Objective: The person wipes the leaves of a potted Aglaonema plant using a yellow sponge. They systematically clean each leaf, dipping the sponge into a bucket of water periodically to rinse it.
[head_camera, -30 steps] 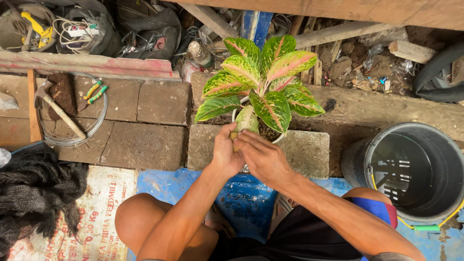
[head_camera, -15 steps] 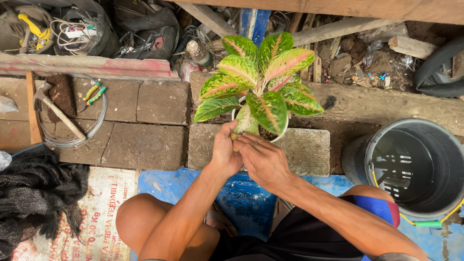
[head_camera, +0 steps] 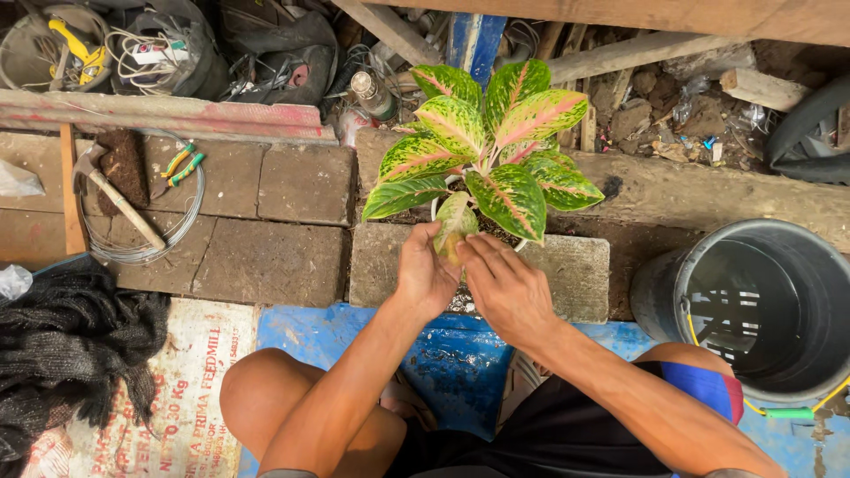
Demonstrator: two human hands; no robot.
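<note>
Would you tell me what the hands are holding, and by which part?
Both the left hand and right hand touch the potted plant at its lowest leaf; whether either grip closes cannot be told.

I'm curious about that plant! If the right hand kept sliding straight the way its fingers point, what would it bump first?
Probably the small pale leaf at the plant's base; the right hand already seems to touch it.

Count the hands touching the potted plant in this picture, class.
2. The left hand cups the plant at its near left side; the right hand rests beside it on the near right. The pot is mostly hidden under leaves.
</note>
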